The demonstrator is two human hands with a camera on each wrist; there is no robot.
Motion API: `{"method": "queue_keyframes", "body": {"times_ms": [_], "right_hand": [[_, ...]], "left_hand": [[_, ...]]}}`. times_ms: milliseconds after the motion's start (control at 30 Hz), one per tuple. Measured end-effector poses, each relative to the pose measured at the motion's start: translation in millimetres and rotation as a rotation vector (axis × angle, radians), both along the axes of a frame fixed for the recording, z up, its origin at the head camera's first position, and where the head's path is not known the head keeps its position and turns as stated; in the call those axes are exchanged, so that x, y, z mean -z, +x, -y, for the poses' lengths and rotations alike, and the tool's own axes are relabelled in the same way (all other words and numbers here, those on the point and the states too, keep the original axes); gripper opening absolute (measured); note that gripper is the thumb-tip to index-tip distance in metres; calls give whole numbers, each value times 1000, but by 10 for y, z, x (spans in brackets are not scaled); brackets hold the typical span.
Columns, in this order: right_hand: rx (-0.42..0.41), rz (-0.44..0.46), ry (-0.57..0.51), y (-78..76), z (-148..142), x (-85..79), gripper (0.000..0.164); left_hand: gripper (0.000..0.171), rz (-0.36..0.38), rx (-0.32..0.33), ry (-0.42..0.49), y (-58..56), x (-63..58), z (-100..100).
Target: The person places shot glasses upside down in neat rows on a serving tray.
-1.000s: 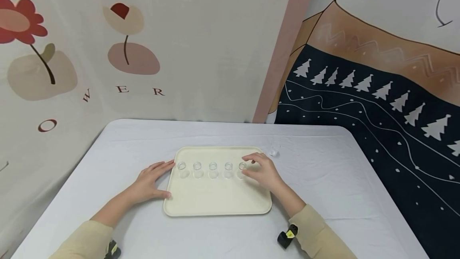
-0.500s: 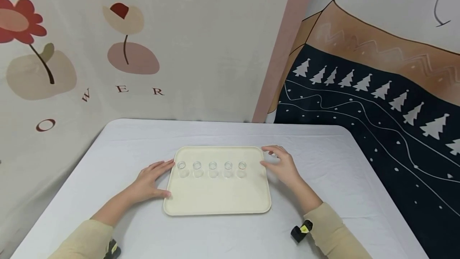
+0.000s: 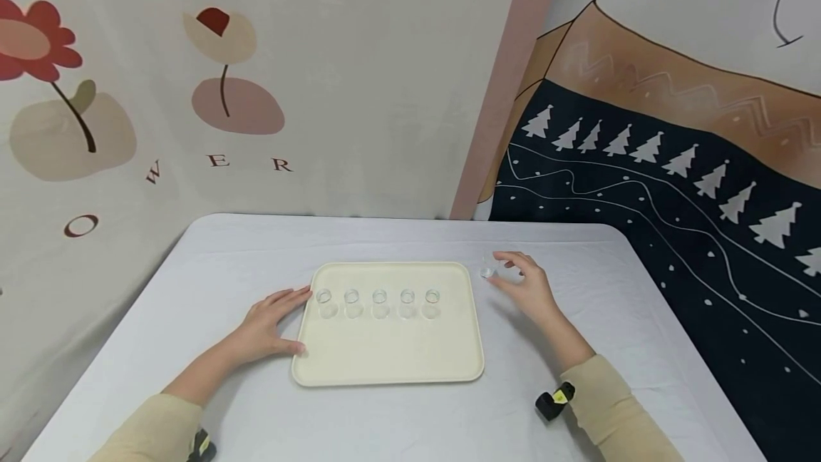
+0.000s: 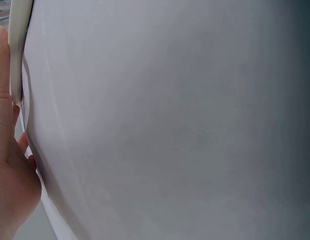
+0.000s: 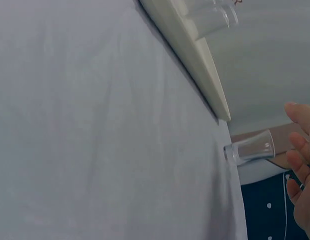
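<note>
A cream tray (image 3: 391, 358) lies on the white-covered table, with several small clear glasses (image 3: 380, 303) standing in a row across it. My left hand (image 3: 266, 326) rests at the tray's left edge, thumb and fingers spread and touching the rim. Beyond the tray's right back corner, one more clear glass (image 3: 487, 269) stands upright on the cloth. Close to its right side is my right hand (image 3: 529, 287), thumb and forefinger parted. In the right wrist view, a gap shows between this glass (image 5: 252, 147) and the fingers (image 5: 300, 142).
White cloth (image 3: 609, 291) covers the table, whose back edge runs along a pale printed wall (image 3: 372, 91). A dark hanging with white trees (image 3: 641, 191) drops beside the right edge. A black camera (image 3: 554, 401) is strapped at the right wrist.
My right hand has moved from beside the rightmost glass on the tray, off to the right, to the lone glass on the cloth. The left hand has stayed at the tray.
</note>
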State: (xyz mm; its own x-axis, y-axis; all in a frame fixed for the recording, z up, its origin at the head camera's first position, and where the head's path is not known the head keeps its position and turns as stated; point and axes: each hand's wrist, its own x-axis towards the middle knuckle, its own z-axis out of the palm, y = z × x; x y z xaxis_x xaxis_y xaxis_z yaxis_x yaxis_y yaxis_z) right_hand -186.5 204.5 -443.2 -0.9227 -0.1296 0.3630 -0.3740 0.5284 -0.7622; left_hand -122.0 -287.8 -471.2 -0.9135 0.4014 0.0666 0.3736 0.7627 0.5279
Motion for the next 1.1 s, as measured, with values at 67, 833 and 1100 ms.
{"method": "queue_keyframes", "body": {"times_ms": [67, 833, 1100], "right_hand": [[6, 18, 4, -28, -29, 13, 45], [35, 157, 18, -321, -110, 307, 48], [38, 174, 34, -366, -82, 393, 42]], "left_hand": [[105, 3, -3, 0, 7, -6, -4], [103, -7, 4, 7, 13, -29, -25], [103, 10, -10, 4, 19, -42, -27]]}}
